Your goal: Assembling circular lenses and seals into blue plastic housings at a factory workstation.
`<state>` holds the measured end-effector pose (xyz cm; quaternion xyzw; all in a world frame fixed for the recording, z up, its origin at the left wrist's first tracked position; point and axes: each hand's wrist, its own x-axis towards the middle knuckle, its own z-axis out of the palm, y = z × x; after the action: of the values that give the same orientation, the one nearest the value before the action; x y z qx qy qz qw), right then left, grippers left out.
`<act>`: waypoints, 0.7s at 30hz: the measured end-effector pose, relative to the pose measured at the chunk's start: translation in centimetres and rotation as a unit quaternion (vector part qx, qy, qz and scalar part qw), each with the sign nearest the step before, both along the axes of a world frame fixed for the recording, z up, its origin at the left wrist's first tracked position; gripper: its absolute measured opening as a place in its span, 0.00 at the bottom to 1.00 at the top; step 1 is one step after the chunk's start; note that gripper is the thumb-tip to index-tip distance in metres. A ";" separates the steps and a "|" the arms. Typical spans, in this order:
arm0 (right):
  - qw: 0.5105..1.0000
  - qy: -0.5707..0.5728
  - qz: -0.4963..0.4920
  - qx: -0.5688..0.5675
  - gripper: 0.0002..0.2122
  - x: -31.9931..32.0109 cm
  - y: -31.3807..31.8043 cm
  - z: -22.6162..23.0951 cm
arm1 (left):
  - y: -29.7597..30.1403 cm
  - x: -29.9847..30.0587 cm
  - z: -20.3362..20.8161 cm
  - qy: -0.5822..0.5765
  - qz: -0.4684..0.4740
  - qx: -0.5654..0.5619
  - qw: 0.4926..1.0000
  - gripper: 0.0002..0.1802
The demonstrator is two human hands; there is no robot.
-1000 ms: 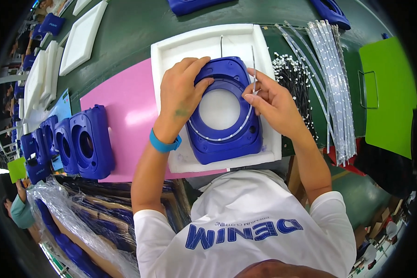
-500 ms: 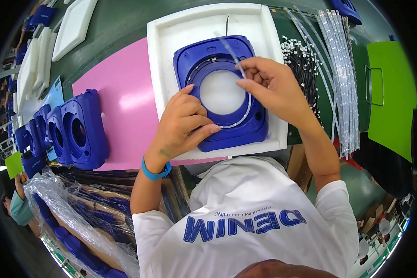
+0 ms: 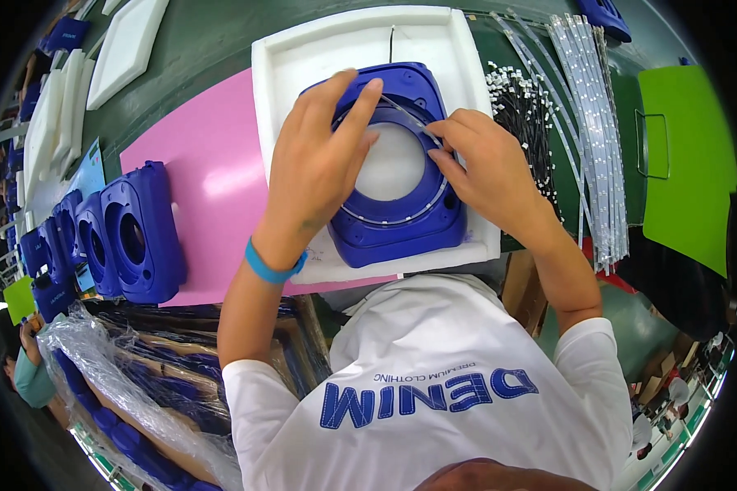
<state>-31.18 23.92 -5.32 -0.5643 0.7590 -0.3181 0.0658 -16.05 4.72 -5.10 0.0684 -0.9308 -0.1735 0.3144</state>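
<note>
Thin pale light strip lowered over the blue plastic housing.
It is pinched in the right hand; the left hand has been raised, fingers parted.

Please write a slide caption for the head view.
Left hand over a blue housing, right hand pinching a pale strip.

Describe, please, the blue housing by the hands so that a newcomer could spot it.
Find the pink sheet on the green table, then the white foam tray at its right. In that tray, between the left hand and right hand, lies the blue housing. It lies flat, with a pale strip along its ring, while the blue housings at far left stand on edge.
</note>
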 end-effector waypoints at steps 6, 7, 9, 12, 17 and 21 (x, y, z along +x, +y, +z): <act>0.998 0.056 -0.021 -0.001 0.13 0.4 0.4 -0.2 | -1.6 -2.6 -1.0 -0.005 -0.057 -0.064 0.996 0.13; 0.998 0.056 -0.024 -0.001 0.13 0.5 0.4 -0.2 | -1.6 -2.7 -1.1 -0.005 -0.059 -0.064 0.996 0.13; 0.996 0.093 -0.016 0.002 0.14 0.6 0.4 -0.1 | -1.5 -3.1 -1.2 -0.002 -0.057 -0.077 0.995 0.11; 0.984 0.174 -0.021 0.031 0.15 1.5 0.6 -0.1 | -0.8 -3.7 -0.7 0.011 -0.051 -0.150 0.987 0.08; 0.952 0.297 -0.011 0.070 0.14 2.4 0.9 -0.2 | -0.1 -4.3 -0.6 -0.006 -0.059 -0.192 0.980 0.06; 0.919 0.379 0.015 0.110 0.13 2.7 0.9 0.0 | 0.1 -4.3 -1.2 0.015 -0.052 -0.221 0.974 0.05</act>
<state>-28.46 24.84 -5.32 -0.6434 0.7485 0.0067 -0.1603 -20.32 4.84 -6.26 -0.0538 -0.9435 0.0198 0.3264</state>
